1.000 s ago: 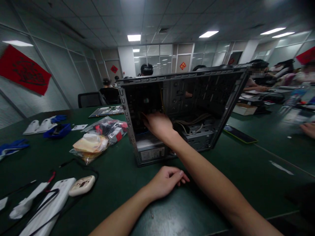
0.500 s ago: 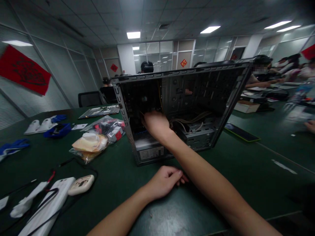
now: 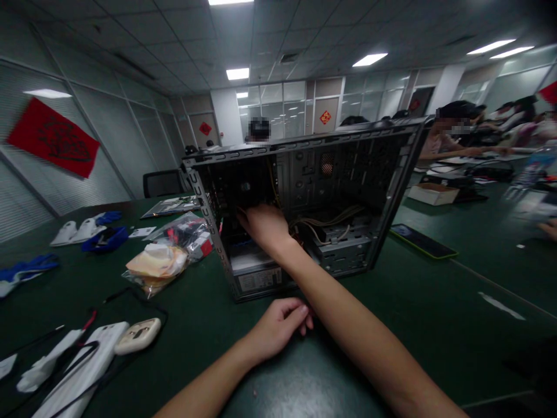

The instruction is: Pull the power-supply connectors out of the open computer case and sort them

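A black computer case [image 3: 369, 129] stands on the green table with its side open towards me. My right hand [image 3: 266, 229] reaches into its left part, below a dark fan [image 3: 246, 187]. Its fingers are bent together, and their tips are lost in the dark, so what they hold cannot be made out. Just under the hand is the power supply [image 3: 261, 280] with a pale label. Several cables [image 3: 322, 216] run right of the hand inside the case. My left hand [image 3: 281, 321] rests on the table before the case, fingers curled in, with nothing visible in it.
Left of the case lie clear plastic bags [image 3: 156, 264], blue-and-white gloves [image 3: 30, 270] and a white power strip [image 3: 80, 371] with cords. A phone [image 3: 422, 241] with a green edge lies to the right. Beyond it are a cardboard box [image 3: 433, 194] and a seated person [image 3: 448, 136].
The case and both hands appear slightly further left in view, and the whole scene has shifted as the camera moved. My right hand stays inside the case; my left still rests on the table.
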`<move>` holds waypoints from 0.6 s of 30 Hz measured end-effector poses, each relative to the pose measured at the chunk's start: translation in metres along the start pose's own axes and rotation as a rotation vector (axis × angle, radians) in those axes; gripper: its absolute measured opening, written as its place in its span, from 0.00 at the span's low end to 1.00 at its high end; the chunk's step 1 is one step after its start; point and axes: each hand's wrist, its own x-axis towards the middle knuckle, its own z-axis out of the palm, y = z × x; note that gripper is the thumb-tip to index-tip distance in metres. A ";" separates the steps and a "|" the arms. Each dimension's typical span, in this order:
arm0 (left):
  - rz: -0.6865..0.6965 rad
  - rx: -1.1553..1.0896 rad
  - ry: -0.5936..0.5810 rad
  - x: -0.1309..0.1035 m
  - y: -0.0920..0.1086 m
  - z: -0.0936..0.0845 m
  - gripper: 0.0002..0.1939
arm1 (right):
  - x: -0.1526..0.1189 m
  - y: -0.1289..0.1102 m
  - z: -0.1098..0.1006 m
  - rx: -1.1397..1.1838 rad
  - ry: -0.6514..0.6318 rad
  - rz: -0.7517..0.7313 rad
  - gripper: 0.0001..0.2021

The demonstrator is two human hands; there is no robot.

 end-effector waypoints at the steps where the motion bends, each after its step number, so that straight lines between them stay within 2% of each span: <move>1: 0.012 -0.019 0.012 0.000 -0.001 0.000 0.27 | -0.002 0.001 -0.002 0.015 0.004 0.000 0.24; 5: 0.036 -0.159 0.064 0.001 -0.006 -0.002 0.30 | -0.014 0.005 -0.029 0.023 0.018 -0.037 0.25; 9: 0.069 -0.278 0.130 -0.002 0.004 -0.009 0.32 | -0.041 0.011 -0.066 0.007 0.073 -0.144 0.22; 11: 0.100 -0.362 0.166 -0.005 0.011 -0.015 0.29 | -0.062 0.021 -0.065 0.033 0.105 -0.224 0.21; 13: 0.124 -0.466 0.198 -0.008 0.018 -0.021 0.27 | -0.087 0.038 -0.041 0.089 0.138 -0.448 0.21; 15: 0.126 -0.567 0.207 -0.010 0.024 -0.027 0.29 | -0.113 0.062 -0.002 0.147 0.132 -0.728 0.22; 17: 0.132 -0.640 0.199 -0.010 0.031 -0.033 0.33 | -0.135 0.086 0.040 0.199 0.081 -0.858 0.22; 18: 0.134 -0.664 0.202 -0.009 0.035 -0.035 0.34 | -0.144 0.095 0.058 0.236 0.022 -0.836 0.22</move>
